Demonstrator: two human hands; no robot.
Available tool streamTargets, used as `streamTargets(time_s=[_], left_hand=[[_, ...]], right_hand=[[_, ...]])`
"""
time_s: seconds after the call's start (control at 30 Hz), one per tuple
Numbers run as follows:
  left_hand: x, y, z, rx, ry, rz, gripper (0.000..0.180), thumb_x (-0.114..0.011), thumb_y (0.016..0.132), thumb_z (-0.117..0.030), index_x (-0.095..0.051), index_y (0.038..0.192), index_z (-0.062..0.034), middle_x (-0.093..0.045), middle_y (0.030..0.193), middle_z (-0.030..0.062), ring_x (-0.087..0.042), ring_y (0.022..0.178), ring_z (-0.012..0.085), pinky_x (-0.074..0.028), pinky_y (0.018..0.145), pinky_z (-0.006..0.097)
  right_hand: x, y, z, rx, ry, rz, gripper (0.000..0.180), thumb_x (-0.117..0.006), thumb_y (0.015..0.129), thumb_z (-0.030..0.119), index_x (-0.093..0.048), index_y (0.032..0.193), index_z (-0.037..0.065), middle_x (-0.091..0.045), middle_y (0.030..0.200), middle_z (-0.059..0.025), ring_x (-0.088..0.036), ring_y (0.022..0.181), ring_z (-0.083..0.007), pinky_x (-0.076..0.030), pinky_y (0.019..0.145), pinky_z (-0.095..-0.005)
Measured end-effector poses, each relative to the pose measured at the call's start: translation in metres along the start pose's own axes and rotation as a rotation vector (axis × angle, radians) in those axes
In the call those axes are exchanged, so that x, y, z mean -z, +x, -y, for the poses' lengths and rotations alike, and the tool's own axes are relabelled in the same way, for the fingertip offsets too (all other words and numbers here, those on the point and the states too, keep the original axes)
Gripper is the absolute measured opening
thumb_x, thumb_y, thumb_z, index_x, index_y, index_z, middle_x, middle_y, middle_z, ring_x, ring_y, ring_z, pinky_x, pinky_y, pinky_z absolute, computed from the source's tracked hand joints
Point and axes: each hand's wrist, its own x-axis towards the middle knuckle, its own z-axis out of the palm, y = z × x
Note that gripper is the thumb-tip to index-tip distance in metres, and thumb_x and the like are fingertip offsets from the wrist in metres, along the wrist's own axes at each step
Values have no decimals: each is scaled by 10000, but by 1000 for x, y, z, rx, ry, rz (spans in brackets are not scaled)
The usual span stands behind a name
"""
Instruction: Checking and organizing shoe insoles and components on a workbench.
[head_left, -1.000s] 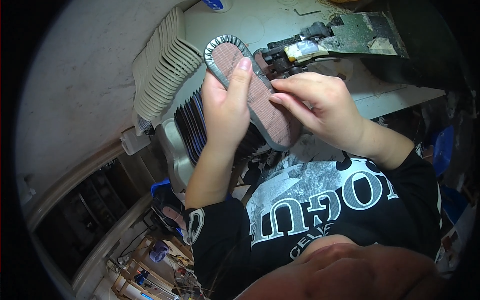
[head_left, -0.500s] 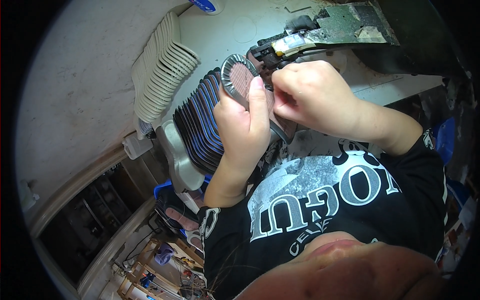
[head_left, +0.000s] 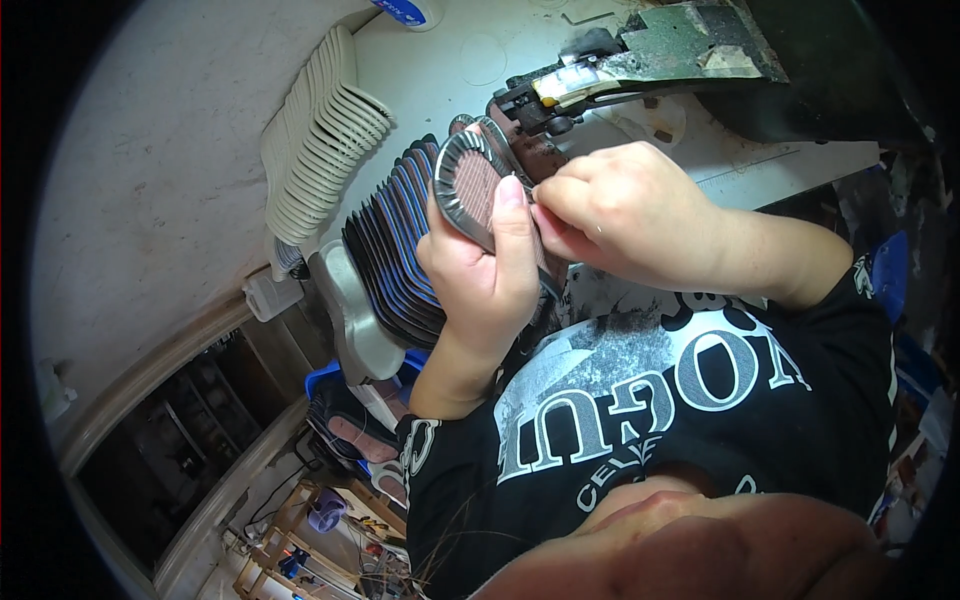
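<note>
My left hand [head_left: 485, 265] is wrapped round a shoe insole [head_left: 470, 185], with the thumb pressed on its upper face. The insole has a brownish-pink ribbed middle and a black rim gathered into pleats round its rounded end. It is tilted up above the table. My right hand [head_left: 635, 210] is closed in a pinch at the insole's right edge; its fingertips are partly hidden there. Just behind lie more brownish-pink pieces [head_left: 540, 158], partly covered by my hands. Beside my left hand stands a row of black and blue-edged soles [head_left: 395, 240].
A green machine [head_left: 690, 45] with a lit arm stands beyond my hands. Cream sole-shaped pieces [head_left: 325, 130] are stacked along the wall at left. A grey sole-shaped form [head_left: 350, 315] leans near the table's left edge. Below it sits a blue bin [head_left: 325, 380] with more soles.
The insole has tipped more upright, and pieces behind it now show. My right hand has shifted slightly down and left along its edge, still pinching. My left hand keeps its hold.
</note>
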Motion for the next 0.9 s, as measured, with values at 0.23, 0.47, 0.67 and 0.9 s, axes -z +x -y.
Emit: streamTargets(time_s=[0.23, 0.47, 0.67, 0.9], left_hand=[[-4, 3, -1, -134, 374, 17, 283, -524, 937, -60, -534, 1167, 104, -633, 854, 77, -590, 790, 117, -466, 822, 273], [-4, 18, 4, 69, -233, -61, 255, -517, 945, -76, -525, 1165, 53, -597, 913, 40, -563, 799, 100, -463, 746, 243], [-11, 41, 21, 235, -499, -26, 167, -588, 929, -105, -536, 1056, -10, -595, 934, 21, -554, 810, 82, -447, 761, 217], [-32, 70, 53, -109, 415, -113, 365, -694, 827, -301, -599, 911, 41, -489, 1038, 109, -418, 1029, 270, -309, 931, 396]], right_hand=[[-3, 11, -8, -73, 25, -132, 223, -645, 728, 192, -559, 627, 13, -596, 620, -155, -628, 565, -283, -507, 537, -388], [4, -10, -8, 83, 238, -301, 63, -684, 697, 56, -624, 714, 45, -610, 690, -87, -597, 596, -237, -494, 565, -330], [-3, -55, -4, -472, 952, -184, 389, -670, 876, 200, -560, 1175, -24, -644, 1029, -57, -585, 966, -142, -466, 872, -276], [-10, -79, 15, -774, 1302, -164, 309, -562, 963, 191, -567, 1153, -52, -639, 1032, -59, -573, 933, -85, -474, 831, -262]])
